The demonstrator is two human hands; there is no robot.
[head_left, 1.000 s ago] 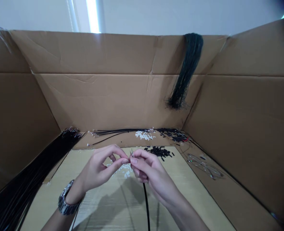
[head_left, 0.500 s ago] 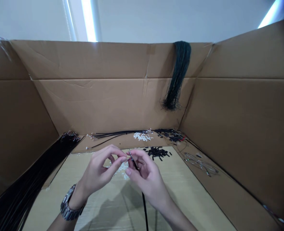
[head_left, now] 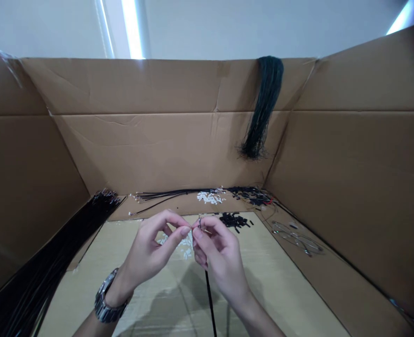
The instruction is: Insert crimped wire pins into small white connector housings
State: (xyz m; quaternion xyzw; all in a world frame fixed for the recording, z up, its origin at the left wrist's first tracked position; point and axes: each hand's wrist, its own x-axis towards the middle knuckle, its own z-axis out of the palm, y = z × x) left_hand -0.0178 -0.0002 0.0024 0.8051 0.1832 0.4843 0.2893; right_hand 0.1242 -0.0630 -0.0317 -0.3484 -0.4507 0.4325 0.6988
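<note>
A black cable (head_left: 210,299) runs up from the bottom edge into my right hand (head_left: 219,250), whose thumb and forefinger are closed around its stripped end. Thin wire tips poke out just above those fingers. From the left, my left hand (head_left: 152,245) pinches at the same end, on what look like its fine wires; the fingertips hide most of them. Both hands nearly touch, raised over the board. Small white pieces (head_left: 186,248) lie behind and below the fingers, and short black sleeves (head_left: 233,221) are heaped beyond my right hand.
Cardboard walls (head_left: 157,150) surround the pale board (head_left: 280,290). A thick bundle of black cables (head_left: 52,262) lies at left. More cables (head_left: 171,191), white bits (head_left: 210,198) and black sleeves (head_left: 252,194) line the back. Dark green wires (head_left: 268,93) hang over the wall; coiled clear wire (head_left: 298,238) lies right.
My right thumb has moved up and closed against the forefinger at the cable's end, hiding the part that showed before. My left fingertips have shifted slightly right and up. The view has moved slightly.
</note>
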